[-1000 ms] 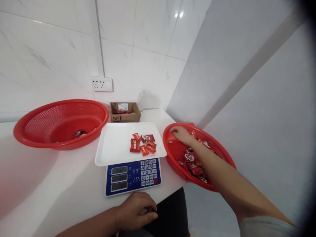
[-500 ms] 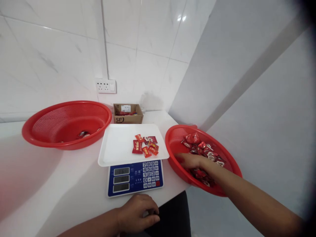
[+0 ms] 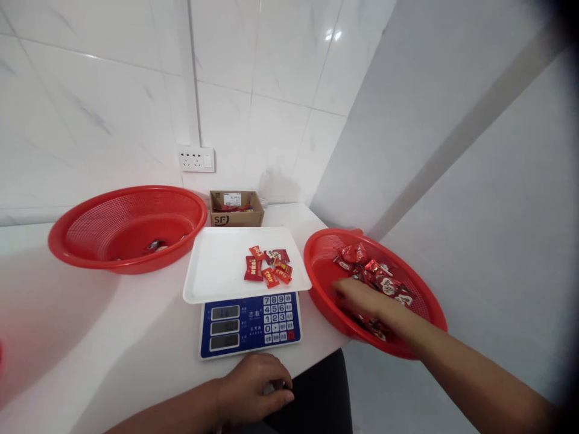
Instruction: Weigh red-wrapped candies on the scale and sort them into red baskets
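Observation:
My right hand is down inside the right red basket, over red-wrapped candies; its fingers are blurred and partly hidden. On the table's front edge rests my left hand, its fingers curled; a small dark and pale thing shows between thumb and fingers, too hidden to name. Just beyond it stands a blue scale with a white tray on top. Several red and orange candy packets lie on the tray's right half.
A larger red basket with a few wrapped pieces stands at the left. Behind the tray is a small cardboard box with packets inside. A wall socket is above the table, and a grey wall rises at the right.
My right hand has shifted slightly right within the basket, its fingers now more blurred. My left hand has barely moved. The packets on the tray lie as before.

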A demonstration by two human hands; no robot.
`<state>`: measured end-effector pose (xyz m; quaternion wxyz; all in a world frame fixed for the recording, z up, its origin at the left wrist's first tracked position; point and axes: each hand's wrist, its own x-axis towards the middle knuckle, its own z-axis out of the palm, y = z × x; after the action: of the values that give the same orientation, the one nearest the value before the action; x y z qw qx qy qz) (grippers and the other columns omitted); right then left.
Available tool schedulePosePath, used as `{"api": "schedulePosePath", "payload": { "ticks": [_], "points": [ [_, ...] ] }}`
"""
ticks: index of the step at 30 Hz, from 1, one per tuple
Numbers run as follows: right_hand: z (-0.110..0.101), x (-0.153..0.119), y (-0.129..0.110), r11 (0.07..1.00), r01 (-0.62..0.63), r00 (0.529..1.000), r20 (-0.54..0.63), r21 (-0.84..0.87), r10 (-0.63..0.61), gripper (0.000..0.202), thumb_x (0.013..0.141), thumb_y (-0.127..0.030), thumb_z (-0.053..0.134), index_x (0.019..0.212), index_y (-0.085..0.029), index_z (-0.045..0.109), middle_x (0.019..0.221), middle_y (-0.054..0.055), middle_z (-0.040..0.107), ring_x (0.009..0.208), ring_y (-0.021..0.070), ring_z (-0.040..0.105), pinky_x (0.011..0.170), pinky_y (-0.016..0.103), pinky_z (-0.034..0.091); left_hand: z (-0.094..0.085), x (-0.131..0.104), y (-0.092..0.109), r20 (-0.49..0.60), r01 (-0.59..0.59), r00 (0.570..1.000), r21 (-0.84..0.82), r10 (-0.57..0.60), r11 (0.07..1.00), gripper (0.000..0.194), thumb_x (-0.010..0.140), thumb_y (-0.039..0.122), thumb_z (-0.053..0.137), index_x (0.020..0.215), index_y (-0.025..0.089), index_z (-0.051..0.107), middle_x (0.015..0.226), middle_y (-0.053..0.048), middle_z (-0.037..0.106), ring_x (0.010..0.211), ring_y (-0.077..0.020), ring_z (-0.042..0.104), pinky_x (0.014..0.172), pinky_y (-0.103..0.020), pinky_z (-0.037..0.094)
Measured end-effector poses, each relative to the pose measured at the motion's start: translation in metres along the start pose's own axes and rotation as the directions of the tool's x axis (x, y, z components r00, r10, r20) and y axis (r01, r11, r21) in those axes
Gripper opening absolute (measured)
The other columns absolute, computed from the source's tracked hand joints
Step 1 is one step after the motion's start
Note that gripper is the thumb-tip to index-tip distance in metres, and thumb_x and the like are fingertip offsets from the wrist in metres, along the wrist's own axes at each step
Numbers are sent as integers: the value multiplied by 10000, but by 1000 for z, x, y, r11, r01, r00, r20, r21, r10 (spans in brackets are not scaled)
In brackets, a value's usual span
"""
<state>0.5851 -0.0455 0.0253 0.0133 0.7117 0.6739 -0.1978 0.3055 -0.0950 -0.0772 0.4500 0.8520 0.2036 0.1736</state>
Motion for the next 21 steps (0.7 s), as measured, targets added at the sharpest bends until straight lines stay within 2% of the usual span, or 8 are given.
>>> {"api": "schedulePosePath", "payload": {
  "ticks": [2, 4, 7, 11, 14, 17, 19, 21],
  "points": [
    [-16, 8, 2, 997, 73, 996, -58, -28, -75, 124, 673, -97, 523, 608, -192, 569, 667, 8, 618, 677, 166, 564, 647, 250, 406, 0, 0, -1, 1, -8, 1000, 5, 8, 1000, 201, 810, 325, 550, 901, 185, 663, 791, -34, 672, 754, -137, 598, 712, -218, 449],
    [-33, 15, -2, 993, 113, 984, -136, -38, -117, 95, 706, -121, 515, 664, -197, 555, 702, 0, 604, 699, 159, 553, 657, 250, 403, 0, 0, -1, 2, -9, 1000, 1, 9, 1000, 195, 806, 320, 555, 898, 186, 663, 787, -31, 670, 751, -135, 596, 709, -214, 448],
    [-53, 22, -21, 976, 190, 954, -255, 104, -159, 37, 766, -215, 525, 770, -201, 559, 745, -3, 610, 713, 151, 566, 652, 250, 431, 1, 1, -2, 3, -11, 1000, -7, 11, 1000, 193, 809, 314, 552, 902, 185, 662, 790, -30, 668, 758, -133, 596, 713, -213, 447],
    [-59, 31, -53, 851, 294, 930, -336, 435, -150, 291, 777, -252, 580, 1063, -204, 562, 1000, 54, 642, 840, 161, 614, 770, 291, 481, 1, 1, -1, 7, 2, 1000, -7, -2, 1000, 194, 805, 314, 557, 900, 186, 666, 800, -31, 669, 763, -135, 596, 719, -217, 448],
    [-55, 37, -65, 782, 325, 929, -332, 532, -161, 497, 785, -207, 575, 1267, -214, 453, 1242, 99, 536, 947, 162, 608, 868, 330, 467, 0, 1, -1, 3, 18, 1000, -15, -18, 1000, 192, 801, 308, 562, 906, 185, 666, 811, -33, 668, 773, -134, 597, 727, -216, 449],
    [-50, 40, -59, 817, 337, 922, -339, 468, -187, 473, 812, -197, 540, 1277, -214, 452, 1274, 95, 521, 1008, 166, 589, 898, 340, 458, 0, 1, -1, -1, 25, 1000, -13, -25, 1000, 186, 796, 301, 569, 901, 181, 666, 798, -34, 668, 765, -134, 596, 721, -216, 449],
    [-47, 40, -46, 903, 289, 922, -346, 317, -174, 399, 831, -200, 521, 1229, -200, 500, 1235, 85, 558, 1036, 172, 576, 923, 332, 440, 0, 0, -2, -3, 13, 1000, -12, -13, 1000, 187, 799, 305, 568, 903, 183, 665, 796, -32, 668, 762, -134, 596, 717, -215, 449],
    [-41, 37, -29, 974, 188, 947, -287, 124, -146, 359, 860, -207, 476, 1216, -183, 517, 1238, 85, 561, 1085, 177, 552, 952, 316, 411, 1, 0, -2, 0, -5, 1000, -10, 5, 1000, 186, 804, 307, 562, 902, 187, 665, 797, -29, 668, 763, -134, 595, 717, -215, 447]
  ]
}}
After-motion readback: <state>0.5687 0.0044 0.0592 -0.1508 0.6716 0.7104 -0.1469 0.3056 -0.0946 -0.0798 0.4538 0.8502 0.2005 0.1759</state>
